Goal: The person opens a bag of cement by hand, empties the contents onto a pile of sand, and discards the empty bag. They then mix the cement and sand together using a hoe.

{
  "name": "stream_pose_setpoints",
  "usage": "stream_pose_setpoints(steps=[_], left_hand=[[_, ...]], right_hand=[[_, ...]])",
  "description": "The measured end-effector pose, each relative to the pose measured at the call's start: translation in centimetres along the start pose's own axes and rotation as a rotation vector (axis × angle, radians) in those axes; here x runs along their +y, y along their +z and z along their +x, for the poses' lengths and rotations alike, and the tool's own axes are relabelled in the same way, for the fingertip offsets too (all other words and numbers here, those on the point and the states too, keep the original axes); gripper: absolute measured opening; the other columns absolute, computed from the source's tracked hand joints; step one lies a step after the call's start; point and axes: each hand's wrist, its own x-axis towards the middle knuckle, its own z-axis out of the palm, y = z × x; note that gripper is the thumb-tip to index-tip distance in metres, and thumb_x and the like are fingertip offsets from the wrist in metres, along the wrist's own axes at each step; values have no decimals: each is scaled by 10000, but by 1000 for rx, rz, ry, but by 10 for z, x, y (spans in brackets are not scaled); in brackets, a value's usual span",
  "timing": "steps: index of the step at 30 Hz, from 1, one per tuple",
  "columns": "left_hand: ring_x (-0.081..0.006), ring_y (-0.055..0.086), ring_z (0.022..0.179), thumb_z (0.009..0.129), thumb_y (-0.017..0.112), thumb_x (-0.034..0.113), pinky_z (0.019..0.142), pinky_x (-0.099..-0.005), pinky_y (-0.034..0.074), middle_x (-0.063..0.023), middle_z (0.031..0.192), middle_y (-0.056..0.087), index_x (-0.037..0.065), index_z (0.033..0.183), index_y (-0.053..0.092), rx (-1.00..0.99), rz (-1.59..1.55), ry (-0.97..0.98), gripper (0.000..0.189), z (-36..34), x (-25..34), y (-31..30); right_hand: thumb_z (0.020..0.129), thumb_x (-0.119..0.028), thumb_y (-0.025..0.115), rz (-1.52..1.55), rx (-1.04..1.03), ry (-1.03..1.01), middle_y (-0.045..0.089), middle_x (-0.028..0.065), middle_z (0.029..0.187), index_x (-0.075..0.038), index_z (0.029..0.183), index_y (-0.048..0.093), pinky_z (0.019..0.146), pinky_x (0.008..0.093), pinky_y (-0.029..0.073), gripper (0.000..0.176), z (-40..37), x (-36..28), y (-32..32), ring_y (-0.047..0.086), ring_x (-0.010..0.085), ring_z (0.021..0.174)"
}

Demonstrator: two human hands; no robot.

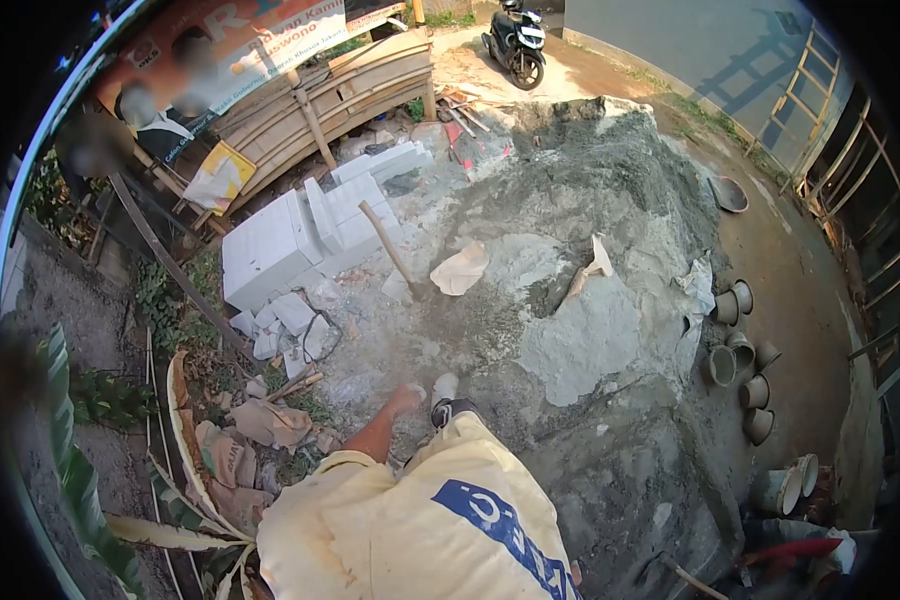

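Below me is a pale yellow shirt (410,530) with a blue printed patch. A bare forearm comes out of its left sleeve, ending in what looks like my left hand (408,396), low over the grey ground; its fingers are too small and blurred to make out. Close beside it is a whitish foot (445,385) under dark cloth. A wooden handle (388,245) stands up from the grey sand farther forward. My right hand is not visible; only a sliver of skin shows at the shirt's right edge.
White blocks (270,250) are stacked at the left, with broken pieces in front. A large grey sand heap (590,180) bears torn paper (460,268). Several buckets (720,365) line the right side. A motorbike (517,45) is parked behind, and a partly visible person (840,550) is at lower right.
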Motion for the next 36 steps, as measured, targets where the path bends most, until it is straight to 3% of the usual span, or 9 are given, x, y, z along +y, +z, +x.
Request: stream_pose_setpoints(steps=[9,13,15,22,24,30,32,34,36], left_hand=[[-274,629,759,677,557,188,673,-375,474,-178,809,649,17,852,650,176,54,-7,262,76,-80,-152],[-297,626,709,652,539,160,628,-388,470,-208,756,632,-8,809,637,268,212,-249,250,72,-35,-220],[-300,610,660,647,552,175,598,-390,460,-211,704,614,-12,771,629,276,63,-176,238,95,-46,-239],[-260,586,658,660,539,164,621,-378,449,-173,710,618,-17,822,613,259,-119,-30,254,159,-60,-250],[-155,558,675,765,535,175,605,-288,449,-48,751,602,10,965,618,296,55,33,272,142,-43,-253],[-217,595,680,663,570,163,598,-360,460,-121,814,638,-25,896,607,440,-125,-413,302,97,-105,-231],[-223,591,634,673,580,168,541,-362,448,-128,741,632,-26,821,618,238,459,-270,247,79,-172,-225],[-228,590,628,684,582,162,536,-363,462,-134,695,622,-19,784,623,192,-209,-806,211,60,-154,-201],[-243,596,643,691,569,140,567,-373,502,-139,749,617,-28,854,611,41,146,-563,238,68,-159,-206]], right_hand=[[777,-219,486,166,40,-270,551,152,958,75,1047,514,630,348,457,400,-110,-59,220,553,260,782],[823,-154,501,155,43,-312,601,77,913,-63,1012,565,598,324,471,220,-5,-51,314,598,226,727],[828,-124,509,61,-7,-357,599,51,846,-71,990,560,556,294,466,178,-50,-93,360,594,185,697],[844,-101,511,30,-58,-447,593,55,823,-57,962,547,518,280,461,131,-81,-120,430,595,175,680],[848,-89,517,103,-83,-325,572,83,862,-23,966,525,501,281,451,136,-69,-117,445,585,190,679],[806,-73,496,-95,-80,-210,590,104,801,-9,949,549,477,319,474,165,36,-76,491,596,214,641],[763,-73,492,-253,-44,-142,590,112,776,13,926,585,489,340,502,206,31,-75,496,598,232,627],[765,-75,484,-212,-43,-119,591,116,780,21,933,583,487,341,503,217,39,-69,499,598,232,624],[766,-77,475,-162,-45,-118,591,120,785,28,940,581,485,341,503,229,53,-67,507,598,233,622]])
